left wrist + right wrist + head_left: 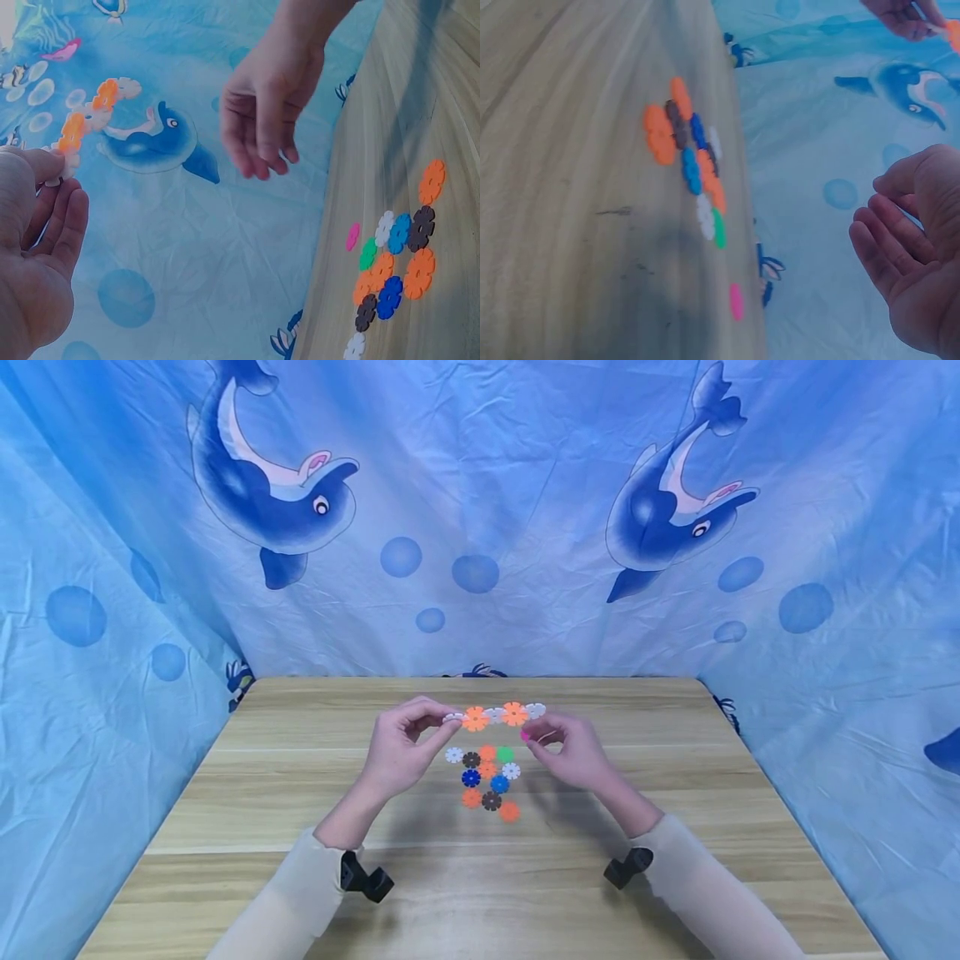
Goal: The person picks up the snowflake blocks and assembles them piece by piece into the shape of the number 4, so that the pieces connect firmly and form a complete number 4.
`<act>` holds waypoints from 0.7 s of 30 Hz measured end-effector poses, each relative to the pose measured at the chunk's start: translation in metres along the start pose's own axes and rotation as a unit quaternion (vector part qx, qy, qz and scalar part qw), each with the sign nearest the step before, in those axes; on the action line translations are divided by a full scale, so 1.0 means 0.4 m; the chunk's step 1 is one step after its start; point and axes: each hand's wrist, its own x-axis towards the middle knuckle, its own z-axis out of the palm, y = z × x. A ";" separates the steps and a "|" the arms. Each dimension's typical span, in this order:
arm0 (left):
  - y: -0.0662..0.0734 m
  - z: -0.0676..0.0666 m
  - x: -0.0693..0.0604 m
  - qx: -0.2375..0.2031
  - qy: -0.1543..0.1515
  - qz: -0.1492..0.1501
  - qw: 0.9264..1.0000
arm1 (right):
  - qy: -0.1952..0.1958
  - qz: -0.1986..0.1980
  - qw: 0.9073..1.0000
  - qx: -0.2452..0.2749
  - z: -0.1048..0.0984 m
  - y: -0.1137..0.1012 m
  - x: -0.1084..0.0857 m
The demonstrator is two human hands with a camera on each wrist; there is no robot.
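My left hand (401, 747) (37, 247) pinches the white end piece (69, 163) of a raised chain of notched discs, white and orange in turn; an orange disc (475, 719) (106, 94) is part of it. The right hand (572, 752) (270, 105) (922, 247) hovers near the chain's other end, fingers loosely bent and holding nothing. A pink disc (527, 736) (353, 236) (736, 301), overlapped by the right fingertips in the head view, lies on the table in both wrist views.
Loose discs lie grouped on the wooden table (270, 793), among them a green one (505, 755), a dark blue one (471, 778) and an orange one (509, 812). Behind the table hangs a blue cloth (510, 635) with dolphins.
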 end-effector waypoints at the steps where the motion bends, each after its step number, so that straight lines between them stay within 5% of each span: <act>1: 0.000 0.000 0.000 0.001 0.000 0.001 1.000 | -0.004 0.003 1.000 -0.003 0.003 0.004 -0.001; 21: -0.004 0.008 -0.002 -0.011 -0.004 0.008 1.000 | -0.083 0.034 0.995 -0.049 0.067 0.072 -0.014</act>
